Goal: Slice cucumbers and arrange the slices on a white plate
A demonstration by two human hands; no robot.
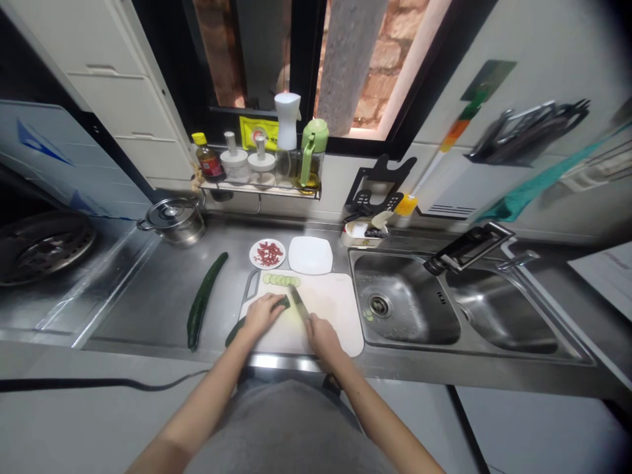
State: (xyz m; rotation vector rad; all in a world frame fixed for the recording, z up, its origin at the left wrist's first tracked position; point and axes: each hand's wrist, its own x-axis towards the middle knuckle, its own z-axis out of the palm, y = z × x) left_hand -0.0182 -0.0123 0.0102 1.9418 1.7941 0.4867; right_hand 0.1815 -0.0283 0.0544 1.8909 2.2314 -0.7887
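On the white cutting board (336, 316), my left hand (261, 315) is closed over a dark green cucumber (236, 329). The cucumber's cut end sticks out to the right of my fingers. My right hand (322, 334) grips a kitchen knife (297, 303), whose blade points away from me, just right of that end. A row of pale cucumber slices (279, 280) lies along the board's far edge, near the knife tip. To the left, a whole cucumber (205, 303) rests on the steel counter.
Behind the board stand a plate of chopped red pieces (267, 254) and a white square plate (310, 255). A double sink (405, 303) borders the board on the right. A lidded pot (175, 220) sits back left, below a rack of condiment bottles (261, 187).
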